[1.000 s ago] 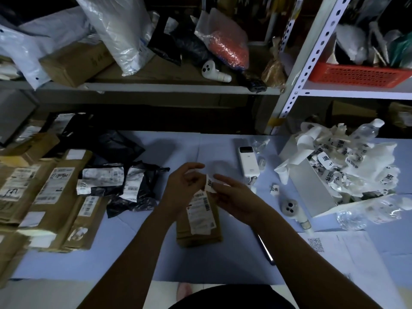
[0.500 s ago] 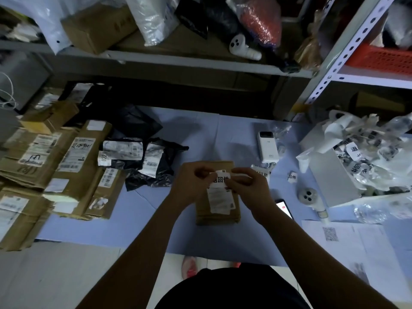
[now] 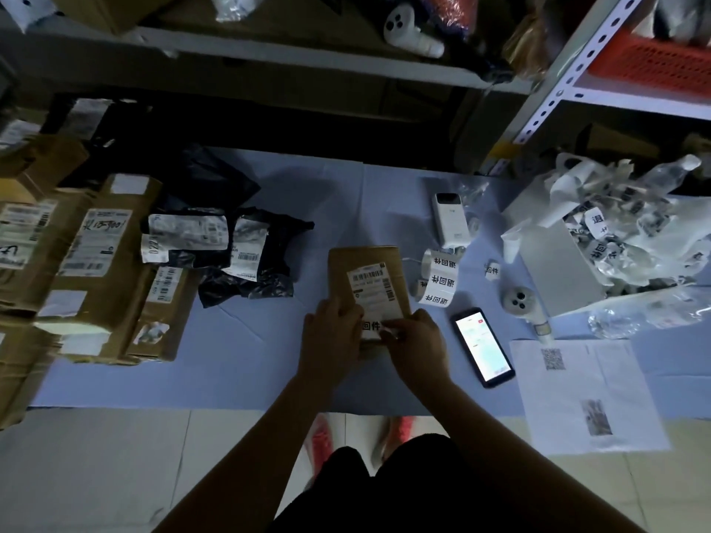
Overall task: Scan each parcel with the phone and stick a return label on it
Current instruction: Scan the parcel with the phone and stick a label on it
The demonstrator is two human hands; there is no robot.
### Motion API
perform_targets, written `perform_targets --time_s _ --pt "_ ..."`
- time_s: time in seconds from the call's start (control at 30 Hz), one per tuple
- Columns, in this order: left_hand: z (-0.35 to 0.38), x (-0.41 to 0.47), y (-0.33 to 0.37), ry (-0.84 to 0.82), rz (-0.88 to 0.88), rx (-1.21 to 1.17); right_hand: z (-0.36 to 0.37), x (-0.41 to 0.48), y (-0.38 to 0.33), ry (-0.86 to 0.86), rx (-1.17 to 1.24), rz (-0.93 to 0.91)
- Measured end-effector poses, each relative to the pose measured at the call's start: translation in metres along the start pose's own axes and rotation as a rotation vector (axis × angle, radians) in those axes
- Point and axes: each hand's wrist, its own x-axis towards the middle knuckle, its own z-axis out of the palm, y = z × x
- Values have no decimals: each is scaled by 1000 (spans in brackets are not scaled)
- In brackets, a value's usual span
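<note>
If I let one end of the label [image 3: 371,325] grab first, it could crease or go on crooked, and it sits right at the near edge of the slip [image 3: 375,290], so it might cover print there. The parcel [image 3: 365,263] lies loose and flat mid-bench [image 3: 269,359]; a hard push may slide it. My hands are close together over its near end: the left hand [image 3: 331,332] pinches the label's left end, the right hand [image 3: 417,340] the right. I cannot tell whether it is stuck yet.
</note>
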Motion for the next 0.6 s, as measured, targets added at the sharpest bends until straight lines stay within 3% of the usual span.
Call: perform_targets --time_s 0.1,0.23,0.3,0.4,0.6 --pt "0 -8 -6 -27 -276 -129 1 -2 8 42 70 82" --pt "1 -16 -5 -95 -670 -642 0 -2 16 -6 350 147" --pt "-5 -22 3 -146 -688 -810 -2 -3 17 -72 452 95" --pt "-25 -40 23 -69 -652 -914 -6 -8 16 -94 518 -10" --pt "-113 -78 17 241 -691 -786 3 -25 -55 -177 699 -254"
